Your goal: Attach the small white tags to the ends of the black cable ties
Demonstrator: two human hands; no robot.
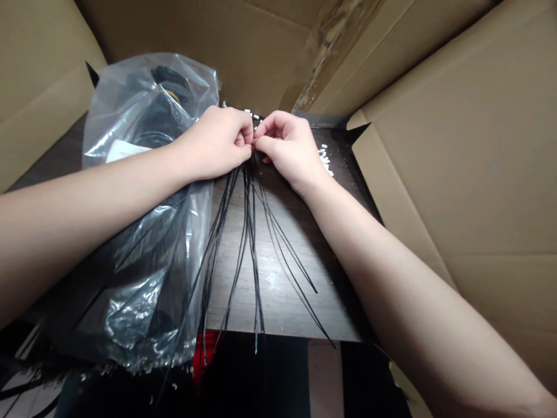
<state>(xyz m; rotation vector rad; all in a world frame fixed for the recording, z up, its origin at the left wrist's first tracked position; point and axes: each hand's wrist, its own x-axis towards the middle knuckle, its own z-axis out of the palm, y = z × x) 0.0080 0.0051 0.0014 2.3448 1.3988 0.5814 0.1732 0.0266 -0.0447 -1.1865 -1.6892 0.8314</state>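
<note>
My left hand [220, 142] and my right hand [289, 148] meet fingertip to fingertip at the far middle of a dark wooden table [287, 290]. Both are closed in a pinch on the upper ends of a bunch of thin black cable ties [250, 232]. The ties fan out toward me across the table and hang over its near edge. Exactly which strands each hand grips is hidden by the fingers.
A clear plastic bag [148, 220] holding more black ties lies on the left under my left forearm. Small white bits [325, 159] lie scattered at the table's far right. Cardboard walls [456, 145] stand at the left, back and right. Something red [209, 348] shows below the table edge.
</note>
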